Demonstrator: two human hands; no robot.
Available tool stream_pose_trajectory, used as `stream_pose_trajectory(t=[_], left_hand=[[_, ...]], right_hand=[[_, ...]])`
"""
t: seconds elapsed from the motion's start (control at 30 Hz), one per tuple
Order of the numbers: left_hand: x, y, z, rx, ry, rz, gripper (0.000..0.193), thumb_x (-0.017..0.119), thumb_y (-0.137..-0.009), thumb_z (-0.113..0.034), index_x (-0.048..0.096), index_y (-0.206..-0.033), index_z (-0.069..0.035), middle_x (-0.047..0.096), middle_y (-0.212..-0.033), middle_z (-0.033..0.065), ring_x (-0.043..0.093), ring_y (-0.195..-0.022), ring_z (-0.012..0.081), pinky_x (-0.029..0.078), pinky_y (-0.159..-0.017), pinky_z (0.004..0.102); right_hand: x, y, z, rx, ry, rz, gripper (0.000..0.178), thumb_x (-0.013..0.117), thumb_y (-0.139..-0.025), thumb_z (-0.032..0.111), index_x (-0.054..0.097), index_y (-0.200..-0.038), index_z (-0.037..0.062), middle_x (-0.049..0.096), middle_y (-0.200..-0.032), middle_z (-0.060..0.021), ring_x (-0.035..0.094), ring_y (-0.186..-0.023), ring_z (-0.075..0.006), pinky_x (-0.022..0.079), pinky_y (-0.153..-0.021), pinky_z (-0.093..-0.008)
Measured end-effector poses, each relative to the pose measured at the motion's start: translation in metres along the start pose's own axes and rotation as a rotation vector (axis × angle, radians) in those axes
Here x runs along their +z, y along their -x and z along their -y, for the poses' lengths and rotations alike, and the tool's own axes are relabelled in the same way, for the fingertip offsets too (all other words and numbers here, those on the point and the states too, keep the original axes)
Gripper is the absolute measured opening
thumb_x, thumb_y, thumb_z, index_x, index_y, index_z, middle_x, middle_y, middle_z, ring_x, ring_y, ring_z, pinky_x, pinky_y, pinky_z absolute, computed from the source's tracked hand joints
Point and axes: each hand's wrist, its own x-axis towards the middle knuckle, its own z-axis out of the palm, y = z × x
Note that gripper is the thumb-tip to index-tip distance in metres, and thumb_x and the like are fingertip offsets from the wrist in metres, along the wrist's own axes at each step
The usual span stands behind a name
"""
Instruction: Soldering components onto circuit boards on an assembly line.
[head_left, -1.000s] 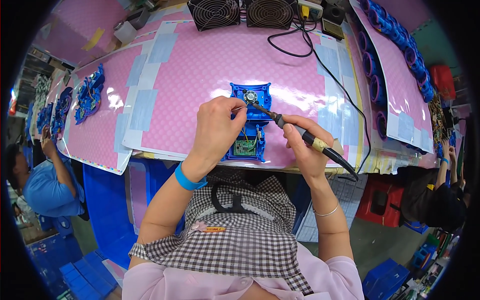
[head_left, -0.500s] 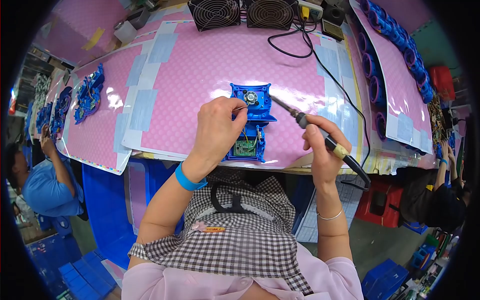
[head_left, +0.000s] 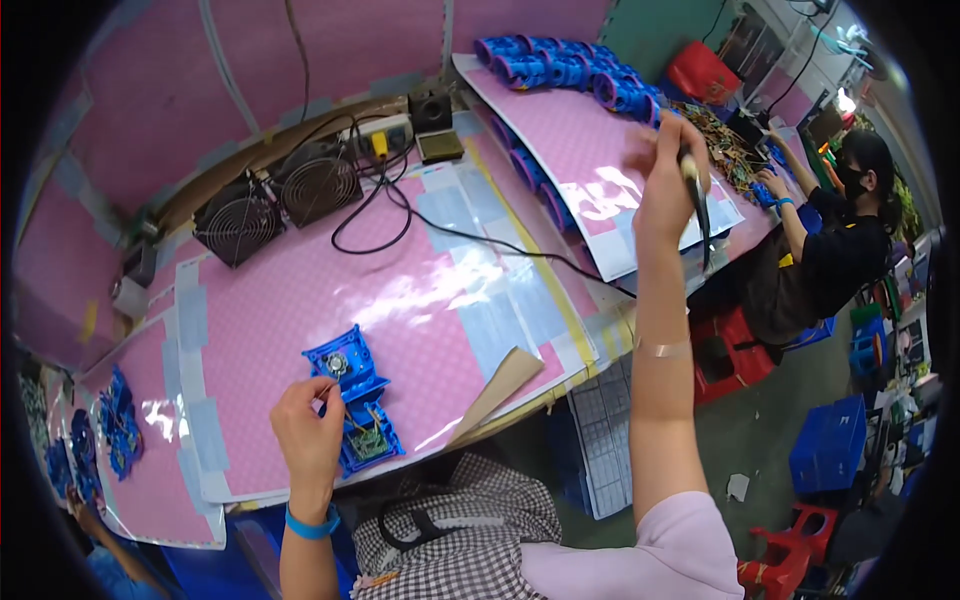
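Observation:
A blue plastic housing [head_left: 372, 384] lies on the pink-covered table, with a small round speaker [head_left: 337, 364] in its upper part and a green circuit board [head_left: 370, 443] in its lower part. My left hand [head_left: 306, 428] is at its left edge, thumb and forefinger pinched on a thin wire that hardly shows. Far to the right, my right hand [head_left: 668, 195] is raised with the arm stretched out, closed around a soldering iron [head_left: 690, 168]. Its tip is hidden or blurred. The hand is above a pink-covered shelf [head_left: 590, 150] that carries rows of blue ring-shaped parts [head_left: 545, 70].
Two black fans [head_left: 318, 182] stand at the back beside a power strip [head_left: 385, 135] and a cable [head_left: 480, 237]. More blue housings [head_left: 120, 425] lie at the left. A brown paper flap [head_left: 500, 390] lifts at the front edge. A co-worker [head_left: 850, 225] sits at the right.
My right hand has swung the soldering iron away from the housing, out to the right over the shelf. The view has turned right. My left hand remains pinched at the housing.

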Motion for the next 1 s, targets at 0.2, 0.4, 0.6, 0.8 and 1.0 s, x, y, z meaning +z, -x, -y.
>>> stream_pose_trajectory(t=[0.2,0.4,0.6,0.8,1.0], left_hand=[[-0.006,0.008,-0.028,0.057,-0.036,0.043,0.017,0.072,-0.078,-0.011,0.066,-0.088,0.001,0.06,-0.065,0.0116,0.058,-0.058,0.0263,0.044,-0.054,0.0376],[0.001,0.007,-0.044,0.028,-0.294,0.358,0.036,0.076,-0.076,-0.028,0.061,-0.087,0.002,0.059,-0.065,0.0159,0.06,-0.059,0.0344,0.046,-0.051,0.0441],[-0.024,0.009,-0.016,-0.053,-0.475,0.32,0.018,0.065,-0.079,-0.02,0.06,-0.089,-0.006,0.06,-0.079,0.0176,0.062,-0.067,0.0374,0.049,-0.055,0.0489],[-0.083,-0.017,0.087,-0.177,-0.735,0.063,0.014,0.059,-0.083,-0.015,0.064,-0.095,-0.011,0.06,-0.088,0.0177,0.063,-0.077,0.0367,0.051,-0.064,0.0476],[-0.165,-0.022,0.21,-0.399,-1.018,-0.089,0.012,0.06,-0.084,-0.016,0.068,-0.091,-0.011,0.062,-0.092,0.0185,0.065,-0.085,0.0377,0.053,-0.069,0.0473]], right_hand=[[-0.056,-0.161,-0.125,-0.425,0.874,-0.127,0.044,0.083,-0.066,0.013,0.059,-0.102,0.0083,0.065,-0.093,-0.0177,0.063,-0.087,-0.0375,0.049,-0.076,-0.0423],[-0.023,-0.166,-0.176,-0.192,1.237,0.051,0.041,0.079,-0.075,0.025,0.056,-0.108,0.0154,0.068,-0.094,-0.0198,0.064,-0.093,-0.0412,0.048,-0.076,-0.0495],[-0.005,-0.168,-0.265,-0.334,1.378,0.181,0.024,0.05,-0.093,0.025,0.06,-0.111,0.0127,0.067,-0.095,-0.0215,0.065,-0.083,-0.0425,0.052,-0.071,-0.0511],[-0.108,-0.239,-0.292,-0.359,1.393,0.129,0.032,0.062,-0.087,0.029,0.061,-0.115,0.0127,0.069,-0.105,-0.0136,0.065,-0.096,-0.0363,0.049,-0.084,-0.0449],[-0.074,-0.166,-0.198,-0.508,0.926,0.278,0.036,0.072,-0.084,0.028,0.058,-0.11,0.0068,0.067,-0.103,-0.0137,0.064,-0.092,-0.0288,0.049,-0.083,-0.0362]])
